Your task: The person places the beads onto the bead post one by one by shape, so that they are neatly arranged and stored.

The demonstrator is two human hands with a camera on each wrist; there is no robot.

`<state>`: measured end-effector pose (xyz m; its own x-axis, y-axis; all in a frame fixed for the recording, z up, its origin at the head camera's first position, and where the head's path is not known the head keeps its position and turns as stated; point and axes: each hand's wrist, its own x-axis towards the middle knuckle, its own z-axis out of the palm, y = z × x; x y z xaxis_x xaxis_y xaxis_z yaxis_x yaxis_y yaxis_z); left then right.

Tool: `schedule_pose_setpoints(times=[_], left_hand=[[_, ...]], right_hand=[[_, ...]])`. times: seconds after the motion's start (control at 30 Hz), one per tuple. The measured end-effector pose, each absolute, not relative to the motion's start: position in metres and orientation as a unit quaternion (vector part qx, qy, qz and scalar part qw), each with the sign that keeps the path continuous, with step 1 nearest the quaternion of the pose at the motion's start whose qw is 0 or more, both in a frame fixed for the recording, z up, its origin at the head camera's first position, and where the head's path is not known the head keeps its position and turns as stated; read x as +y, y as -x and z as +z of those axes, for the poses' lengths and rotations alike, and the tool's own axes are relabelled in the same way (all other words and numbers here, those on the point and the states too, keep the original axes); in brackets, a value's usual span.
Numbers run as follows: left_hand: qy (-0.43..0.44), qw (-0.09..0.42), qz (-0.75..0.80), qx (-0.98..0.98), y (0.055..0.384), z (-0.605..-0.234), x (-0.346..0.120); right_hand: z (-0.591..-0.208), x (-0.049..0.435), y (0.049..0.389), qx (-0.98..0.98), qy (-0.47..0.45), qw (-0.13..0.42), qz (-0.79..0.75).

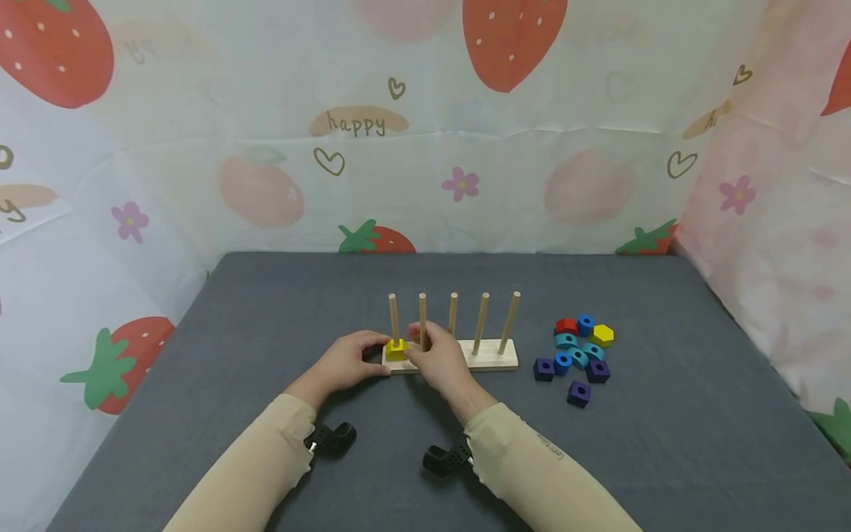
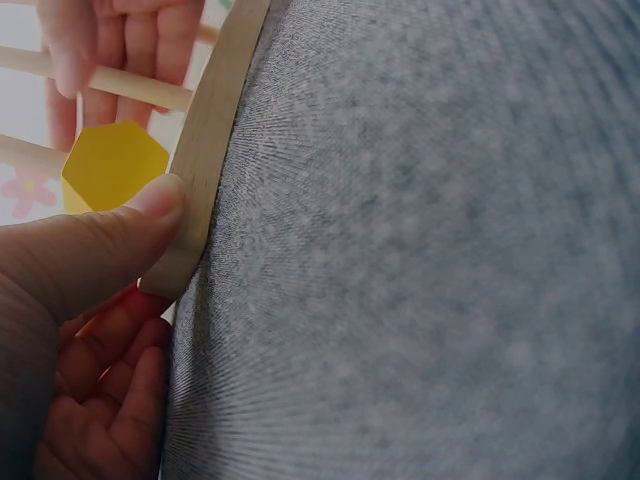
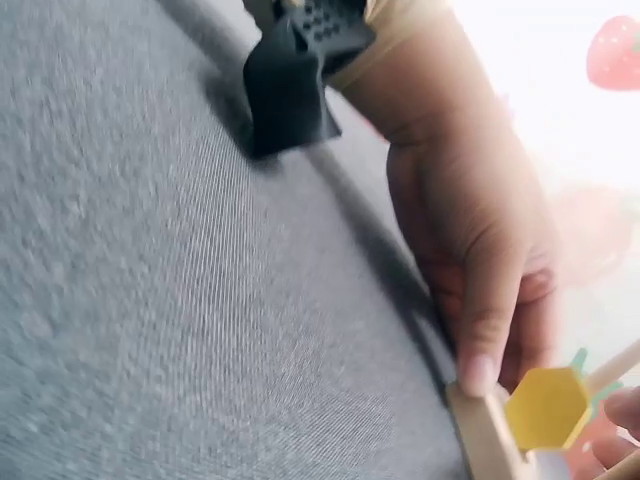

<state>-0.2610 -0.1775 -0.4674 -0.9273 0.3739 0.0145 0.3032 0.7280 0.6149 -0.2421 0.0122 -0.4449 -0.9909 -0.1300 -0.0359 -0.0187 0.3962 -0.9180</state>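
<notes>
Head view: just below the middle of the frame, the left hand (image 1: 344, 362) has its thumb and fingers clamped on the left end of the wooden base (image 1: 490, 356), where a yellow block (image 1: 396, 352) sits around the leftmost peg (image 1: 394, 316). The right hand (image 1: 443, 363) is just beside that block at the second peg (image 1: 422, 318), thumb and fingers apart, while loose coloured blocks (image 1: 578, 358) lie right of centre on the grey worktop (image 1: 299, 303).

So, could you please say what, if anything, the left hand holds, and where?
The left hand grips the wooden base by its left end.
</notes>
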Motion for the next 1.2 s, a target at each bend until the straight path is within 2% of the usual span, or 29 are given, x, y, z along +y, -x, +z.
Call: schedule_pose_setpoints(times=[0.53, 0.87, 1.2], left_hand=[[-0.187, 0.059, 0.306, 0.932, 0.260, -0.465, -0.176], [-0.175, 0.066, 0.305, 0.934, 0.261, -0.464, -0.174], [-0.174, 0.069, 0.299, 0.936, 0.263, -0.464, -0.171]], right_hand=[[-0.413, 0.053, 0.213, 0.816, 0.097, 0.031, -0.569], [-0.400, 0.124, 0.214, 0.841, 0.106, 0.032, -0.530], [-0.403, 0.203, 0.231, 0.863, 0.080, 0.001, -0.499]])
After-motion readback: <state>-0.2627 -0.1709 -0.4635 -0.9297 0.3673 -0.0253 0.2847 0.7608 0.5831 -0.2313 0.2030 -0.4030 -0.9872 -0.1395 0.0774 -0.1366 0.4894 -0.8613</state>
